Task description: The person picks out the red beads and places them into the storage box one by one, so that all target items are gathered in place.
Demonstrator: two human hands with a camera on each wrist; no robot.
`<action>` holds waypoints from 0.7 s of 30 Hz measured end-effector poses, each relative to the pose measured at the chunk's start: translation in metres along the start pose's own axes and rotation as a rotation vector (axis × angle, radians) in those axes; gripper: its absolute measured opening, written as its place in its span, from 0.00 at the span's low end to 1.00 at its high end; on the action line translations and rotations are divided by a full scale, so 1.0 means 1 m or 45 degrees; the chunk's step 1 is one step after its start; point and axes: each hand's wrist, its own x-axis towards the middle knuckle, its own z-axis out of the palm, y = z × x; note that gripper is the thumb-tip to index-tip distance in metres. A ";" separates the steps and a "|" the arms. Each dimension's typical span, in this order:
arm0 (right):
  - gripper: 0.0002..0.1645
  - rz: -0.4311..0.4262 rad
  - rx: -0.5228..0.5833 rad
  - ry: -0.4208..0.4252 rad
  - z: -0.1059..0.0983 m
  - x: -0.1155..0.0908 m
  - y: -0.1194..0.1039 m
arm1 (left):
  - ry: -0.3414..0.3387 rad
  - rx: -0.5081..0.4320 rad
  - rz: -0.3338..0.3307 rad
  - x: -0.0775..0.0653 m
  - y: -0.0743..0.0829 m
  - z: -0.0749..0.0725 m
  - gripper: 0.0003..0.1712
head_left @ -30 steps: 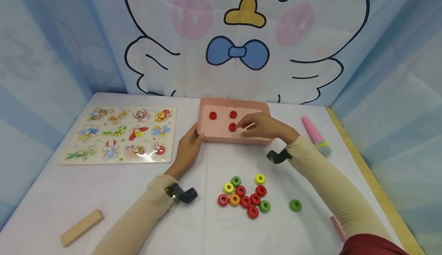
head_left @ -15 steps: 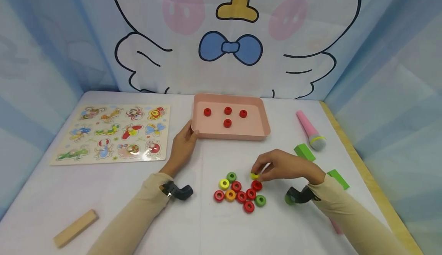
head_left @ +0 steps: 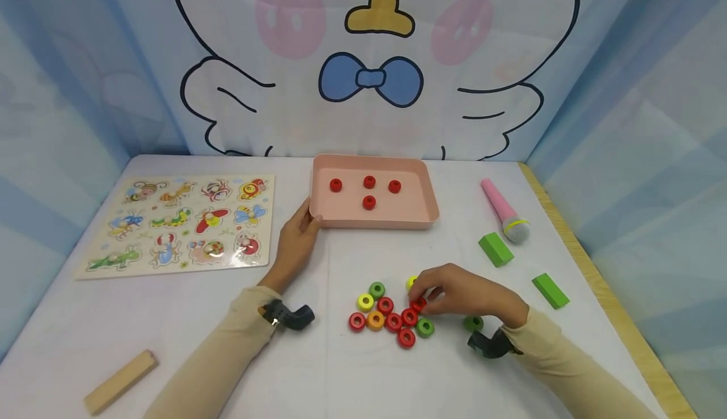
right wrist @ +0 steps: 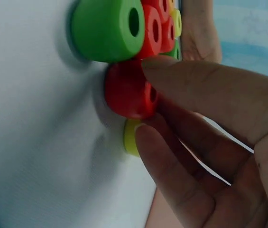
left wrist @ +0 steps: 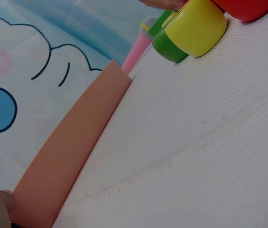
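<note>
My left hand [head_left: 294, 245] holds the near left corner of a shallow pink tray [head_left: 400, 212], in which several red beads [head_left: 369, 202] lie apart. At the loose pile in the head view, my right hand [head_left: 468, 294] has its thumb and fingers around a red ring-shaped bead [right wrist: 126, 90], pinching it on the table. Beside that bead a yellow bead [right wrist: 131, 137] is partly hidden by the fingers. Red, green [head_left: 425, 327], yellow [head_left: 365, 302] and orange [head_left: 375, 320] beads make up the rest of the pile. The left wrist view shows the tray's side wall [left wrist: 77, 137].
An insect picture board [head_left: 182, 226] lies at the left, with a wooden block [head_left: 121, 381] nearer. To the right are a pink toy microphone [head_left: 504, 211], two green blocks [head_left: 496, 250] and a lone green bead [head_left: 473, 323]. A cartoon curtain [head_left: 369, 122] stands behind.
My right hand left a red bead in the tray and came back to the pile, passing from the yellow bead to a red one. The left hand stayed at the tray.
</note>
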 end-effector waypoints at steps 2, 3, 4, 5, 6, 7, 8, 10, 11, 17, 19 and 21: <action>0.13 0.003 -0.023 0.005 0.001 0.001 0.000 | -0.003 -0.003 -0.004 0.000 0.000 0.000 0.34; 0.13 0.007 -0.029 0.005 0.002 0.001 0.000 | -0.004 -0.007 -0.006 0.000 0.000 0.000 0.34; 0.13 0.008 -0.038 0.007 0.002 0.002 0.000 | -0.008 -0.009 -0.005 0.000 0.000 -0.001 0.34; 0.13 0.004 -0.045 0.008 0.002 0.002 0.000 | -0.007 -0.015 -0.001 0.000 0.000 -0.001 0.34; 0.13 -0.002 -0.053 0.008 0.002 0.002 0.000 | -0.005 -0.017 0.003 0.000 -0.001 -0.001 0.34; 0.13 -0.008 -0.061 0.008 0.002 0.002 0.000 | -0.001 -0.023 0.009 0.000 -0.001 0.000 0.34; 0.13 -0.018 -0.066 0.009 0.002 0.002 0.000 | 0.002 -0.027 0.015 0.001 -0.001 0.000 0.34; 0.13 -0.035 -0.076 0.009 0.002 0.001 0.000 | 0.007 -0.034 0.026 0.001 -0.001 0.000 0.34; 0.13 -0.042 -0.078 0.008 0.002 0.001 0.000 | 0.010 -0.037 0.031 0.001 -0.001 0.000 0.34; 0.13 -0.041 -0.086 0.004 0.002 0.001 0.000 | 0.001 -0.032 0.047 0.001 -0.002 0.000 0.34; 0.13 -0.038 -0.087 0.005 0.002 0.001 0.000 | -0.001 -0.032 0.052 0.001 -0.002 0.000 0.34; 0.13 -0.034 -0.086 0.006 0.002 0.001 0.000 | -0.003 -0.031 0.054 0.001 -0.002 0.000 0.34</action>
